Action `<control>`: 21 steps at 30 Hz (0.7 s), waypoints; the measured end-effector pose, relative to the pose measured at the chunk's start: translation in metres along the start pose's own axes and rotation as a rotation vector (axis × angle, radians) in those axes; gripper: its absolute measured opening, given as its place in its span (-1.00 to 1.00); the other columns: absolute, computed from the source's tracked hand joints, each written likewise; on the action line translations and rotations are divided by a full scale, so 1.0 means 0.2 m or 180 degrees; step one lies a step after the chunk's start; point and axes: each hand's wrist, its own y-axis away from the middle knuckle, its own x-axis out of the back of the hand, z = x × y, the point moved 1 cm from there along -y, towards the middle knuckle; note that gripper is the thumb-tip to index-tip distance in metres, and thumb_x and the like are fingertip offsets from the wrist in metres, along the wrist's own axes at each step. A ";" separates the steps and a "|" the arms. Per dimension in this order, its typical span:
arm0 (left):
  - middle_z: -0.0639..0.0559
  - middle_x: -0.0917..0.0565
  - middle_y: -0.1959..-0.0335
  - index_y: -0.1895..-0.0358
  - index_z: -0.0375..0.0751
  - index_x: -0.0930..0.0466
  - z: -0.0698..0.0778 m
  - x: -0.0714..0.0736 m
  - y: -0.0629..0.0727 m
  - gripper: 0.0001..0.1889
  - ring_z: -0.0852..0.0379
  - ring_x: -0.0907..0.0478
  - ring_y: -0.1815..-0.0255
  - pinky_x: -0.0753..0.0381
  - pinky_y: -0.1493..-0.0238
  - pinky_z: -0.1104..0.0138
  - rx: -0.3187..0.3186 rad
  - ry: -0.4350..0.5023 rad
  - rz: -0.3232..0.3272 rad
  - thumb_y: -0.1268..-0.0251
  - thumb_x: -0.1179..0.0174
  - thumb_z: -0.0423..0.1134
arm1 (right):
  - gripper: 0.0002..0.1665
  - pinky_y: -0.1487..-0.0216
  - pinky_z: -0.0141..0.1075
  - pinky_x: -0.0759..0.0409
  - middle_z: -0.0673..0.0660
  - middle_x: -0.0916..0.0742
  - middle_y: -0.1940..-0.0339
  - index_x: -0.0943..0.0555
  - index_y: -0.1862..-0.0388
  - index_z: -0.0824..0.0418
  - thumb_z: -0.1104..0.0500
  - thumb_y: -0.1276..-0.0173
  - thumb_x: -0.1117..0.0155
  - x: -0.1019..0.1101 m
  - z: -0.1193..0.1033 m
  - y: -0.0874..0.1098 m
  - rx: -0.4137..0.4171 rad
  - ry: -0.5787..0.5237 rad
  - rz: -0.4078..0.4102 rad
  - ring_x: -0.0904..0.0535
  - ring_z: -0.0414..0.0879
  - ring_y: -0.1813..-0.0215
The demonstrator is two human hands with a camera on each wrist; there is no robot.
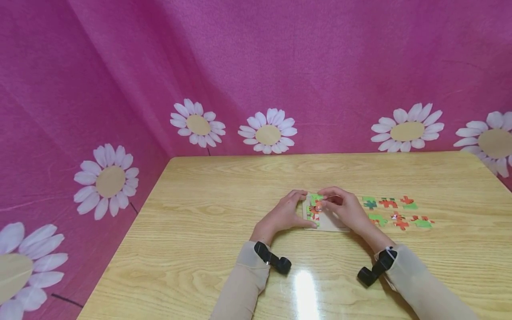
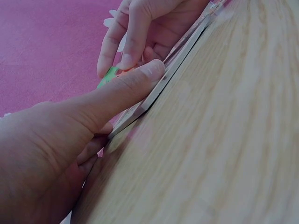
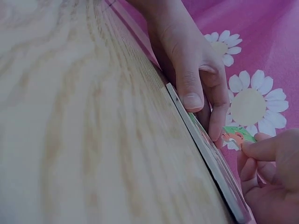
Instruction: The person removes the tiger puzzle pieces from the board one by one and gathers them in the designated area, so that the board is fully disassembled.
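A shallow puzzle tray (image 1: 335, 223) lies on the table, with joined green, red and white pieces (image 1: 314, 211) along its left side. My left hand (image 1: 283, 214) holds the tray's left end, thumb over the near rim and fingers at the far corner. Between the thumb and fingertips of my right hand (image 1: 347, 211) is a green and orange puzzle piece (image 3: 238, 135), pinched above the tray's upper left part. In the right wrist view this piece appears raised and tilted, close to the left fingertips. My right hand hides part of the tray in the head view.
Several loose puzzle pieces lie in two rows right of the tray, among them a green and red one (image 1: 422, 222) and a green one (image 1: 370, 203). The wooden table (image 1: 200, 231) meets a pink curtain (image 1: 320, 66) with white flowers at its back and left.
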 end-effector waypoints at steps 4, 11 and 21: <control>0.07 -0.33 -0.46 -0.36 -0.21 -0.35 0.00 0.00 0.00 -0.10 0.11 -0.28 -0.48 -0.30 -0.52 0.29 0.0009 -0.0010 0.0006 0.05 -0.50 0.11 | -0.67 0.16 -0.58 -0.58 0.25 -0.72 0.09 -0.62 -0.11 0.22 0.26 -0.37 -0.27 0.02 -0.01 0.02 -0.0068 0.0020 -0.0008 -0.57 -0.45 0.20; 0.06 -0.33 -0.46 -0.36 -0.23 -0.35 0.00 0.00 0.00 -0.09 0.10 -0.28 -0.48 -0.28 -0.53 0.31 -0.0015 -0.0020 0.0020 0.07 -0.52 0.10 | -0.65 0.17 -0.57 -0.59 0.28 -0.71 0.01 -0.61 -0.13 0.23 0.23 -0.38 -0.27 0.06 -0.02 0.06 -0.0134 -0.0046 -0.0035 -0.58 -0.41 0.16; 0.05 -0.33 -0.45 -0.39 -0.21 -0.32 0.01 0.00 0.00 -0.07 0.09 -0.29 -0.48 -0.28 -0.53 0.30 -0.0007 -0.0066 0.0019 0.06 -0.51 0.11 | -0.69 0.20 -0.56 -0.62 0.26 -0.71 0.02 -0.62 -0.08 0.24 0.25 -0.37 -0.28 0.10 0.02 0.10 0.0061 0.0102 0.0071 -0.57 -0.49 0.20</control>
